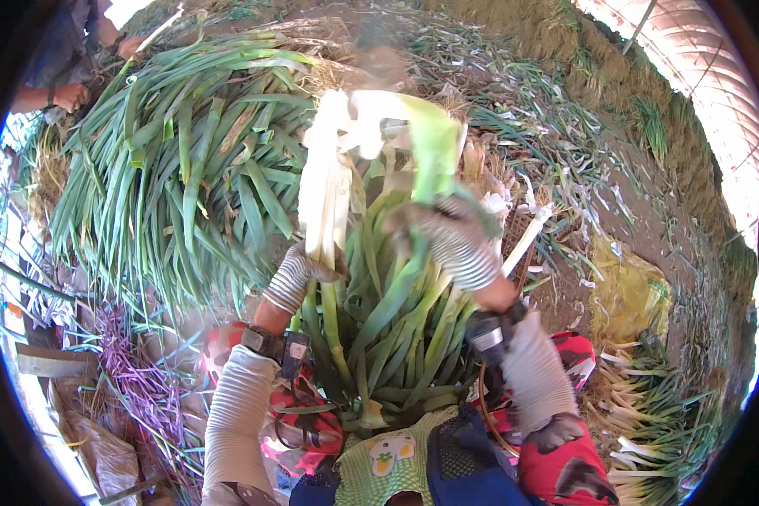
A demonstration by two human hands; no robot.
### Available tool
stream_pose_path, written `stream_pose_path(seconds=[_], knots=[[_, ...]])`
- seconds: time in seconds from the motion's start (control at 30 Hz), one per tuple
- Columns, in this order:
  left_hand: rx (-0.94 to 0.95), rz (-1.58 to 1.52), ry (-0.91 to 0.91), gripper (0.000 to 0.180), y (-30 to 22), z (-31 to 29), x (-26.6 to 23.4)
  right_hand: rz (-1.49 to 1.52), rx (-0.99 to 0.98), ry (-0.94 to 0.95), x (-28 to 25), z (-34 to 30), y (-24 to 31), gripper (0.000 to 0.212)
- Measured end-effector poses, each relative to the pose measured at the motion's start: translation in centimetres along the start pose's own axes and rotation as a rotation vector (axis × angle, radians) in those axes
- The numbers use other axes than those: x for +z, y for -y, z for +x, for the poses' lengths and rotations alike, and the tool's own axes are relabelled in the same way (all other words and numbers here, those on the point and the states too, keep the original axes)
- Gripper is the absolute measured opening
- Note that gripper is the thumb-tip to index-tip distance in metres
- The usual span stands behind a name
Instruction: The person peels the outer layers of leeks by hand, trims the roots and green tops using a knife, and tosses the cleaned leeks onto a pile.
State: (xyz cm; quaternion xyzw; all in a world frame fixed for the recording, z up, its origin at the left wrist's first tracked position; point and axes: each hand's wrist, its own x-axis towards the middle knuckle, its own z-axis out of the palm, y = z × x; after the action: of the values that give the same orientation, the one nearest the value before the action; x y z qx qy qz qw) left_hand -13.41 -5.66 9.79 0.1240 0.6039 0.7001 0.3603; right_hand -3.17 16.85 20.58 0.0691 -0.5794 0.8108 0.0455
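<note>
My left hand (pixel 293 277), in a striped glove, is closed round a thick green onion (pixel 325 202) whose white stalk stands upright. From the top of that stalk a pale green and white outer layer (pixel 437 152) arches over to the right. My right hand (pixel 457 244), also gloved and blurred by motion, is closed on the lower end of this layer. Below and between my hands, a heap of green onion leaves (pixel 388 312) lies across my lap. Beside my right hand a white stalk (pixel 527 240) points up and to the right.
A large pile of green onions (pixel 185 169) fills the left side. Another person's hand (pixel 69 97) rests at its far left edge. Leaf scraps (pixel 557 143) litter the ground to the right. A yellow sack (pixel 628 291) and trimmed onions (pixel 649 422) lie at right; purple strands (pixel 139 363) at left.
</note>
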Motion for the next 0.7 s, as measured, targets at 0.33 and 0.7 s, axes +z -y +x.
stream_pose_path(seconds=[0.33,0.7], knots=[[-0.279,0.507,-0.290,0.062,5.4,6.1,-1.0,-0.348,0.050,-0.046,0.4,-2.6,9.0,0.038],[-0.268,0.606,-0.087,0.063,7.7,6.7,0.2,-0.256,0.028,-0.156,-2.3,-5.1,11.7,0.047]])
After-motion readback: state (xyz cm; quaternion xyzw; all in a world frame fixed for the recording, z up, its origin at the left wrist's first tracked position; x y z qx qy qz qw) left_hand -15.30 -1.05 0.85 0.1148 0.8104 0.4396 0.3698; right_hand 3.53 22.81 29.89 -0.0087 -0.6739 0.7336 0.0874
